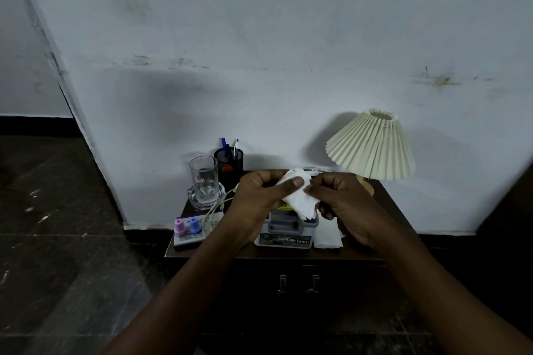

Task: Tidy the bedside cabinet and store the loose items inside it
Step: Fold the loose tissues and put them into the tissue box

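Note:
Both my hands hold a crumpled white tissue (300,199) above the dark wooden bedside cabinet (360,251). My left hand (259,199) pinches its upper left part with the thumb on top. My right hand (343,204) grips its right side. Beneath the tissue sits a grey plastic box (285,232) labelled OPEL. A folded white tissue (327,235) lies flat beside that box. A white cable (215,209) loops across the top on the left. The cabinet's two doors, with metal handles (298,282), are shut.
At the back left stand a glass tumbler (203,176) in a glass ashtray and a black mesh pen holder (229,163). Two small bottles with pink and blue caps (186,226) rest on a flat box. A pleated cream lamp (372,147) occupies the right.

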The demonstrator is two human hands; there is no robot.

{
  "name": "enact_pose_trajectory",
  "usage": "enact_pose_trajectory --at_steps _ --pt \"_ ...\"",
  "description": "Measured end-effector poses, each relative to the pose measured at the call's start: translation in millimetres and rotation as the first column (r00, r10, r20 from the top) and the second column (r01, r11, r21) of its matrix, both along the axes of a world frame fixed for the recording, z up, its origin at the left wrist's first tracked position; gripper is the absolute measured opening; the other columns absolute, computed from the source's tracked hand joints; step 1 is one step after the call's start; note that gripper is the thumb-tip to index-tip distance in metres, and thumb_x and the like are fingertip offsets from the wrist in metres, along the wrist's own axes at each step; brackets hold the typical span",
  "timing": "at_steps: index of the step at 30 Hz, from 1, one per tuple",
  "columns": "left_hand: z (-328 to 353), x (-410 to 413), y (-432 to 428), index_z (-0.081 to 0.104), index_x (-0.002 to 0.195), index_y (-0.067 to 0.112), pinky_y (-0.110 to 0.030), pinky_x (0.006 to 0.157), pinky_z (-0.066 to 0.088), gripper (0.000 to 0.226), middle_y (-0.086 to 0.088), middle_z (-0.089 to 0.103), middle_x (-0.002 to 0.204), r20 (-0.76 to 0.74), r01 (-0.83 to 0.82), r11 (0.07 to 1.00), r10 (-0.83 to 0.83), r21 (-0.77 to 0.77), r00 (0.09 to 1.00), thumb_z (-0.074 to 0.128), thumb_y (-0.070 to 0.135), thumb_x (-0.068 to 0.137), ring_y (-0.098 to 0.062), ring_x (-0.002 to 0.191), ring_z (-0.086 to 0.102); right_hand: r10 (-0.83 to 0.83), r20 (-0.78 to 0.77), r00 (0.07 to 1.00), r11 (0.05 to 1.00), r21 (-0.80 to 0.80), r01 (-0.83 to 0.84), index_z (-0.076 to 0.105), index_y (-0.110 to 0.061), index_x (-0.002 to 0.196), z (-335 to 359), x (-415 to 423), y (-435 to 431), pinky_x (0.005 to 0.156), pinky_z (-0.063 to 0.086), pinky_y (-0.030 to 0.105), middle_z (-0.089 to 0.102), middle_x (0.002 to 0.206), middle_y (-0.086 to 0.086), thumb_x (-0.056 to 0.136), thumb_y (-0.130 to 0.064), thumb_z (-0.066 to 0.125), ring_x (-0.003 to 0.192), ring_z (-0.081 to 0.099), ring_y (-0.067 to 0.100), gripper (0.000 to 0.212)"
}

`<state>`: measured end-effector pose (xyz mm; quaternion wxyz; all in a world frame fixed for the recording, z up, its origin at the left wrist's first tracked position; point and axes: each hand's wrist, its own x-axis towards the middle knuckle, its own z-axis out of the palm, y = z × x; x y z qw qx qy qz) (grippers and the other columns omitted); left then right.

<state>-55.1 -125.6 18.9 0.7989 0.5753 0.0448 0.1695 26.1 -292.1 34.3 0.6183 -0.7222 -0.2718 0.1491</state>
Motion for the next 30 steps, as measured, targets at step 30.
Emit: enact_pose_trajectory --at_steps 30 --pt "-4.4 6.3 -1.1 0.077 0.096 0.006 -0.04 0.078 0.063 0.013 -0.015 0.079 0.1 -0.029 -0.166 0.981 0.164 -0.105 0.986 0.064 0.004 0.097 -0.027 0.093 0.075 -0.055 0.063 0.997 0.998 -0.003 0.055 0.068 -0.007 0.08 -0.3 1.1 -9.6 0.048 0.035 0.024 0.06 0.062 0.002 0.095 -0.012 0.07 0.054 0.045 0.017 0.016"
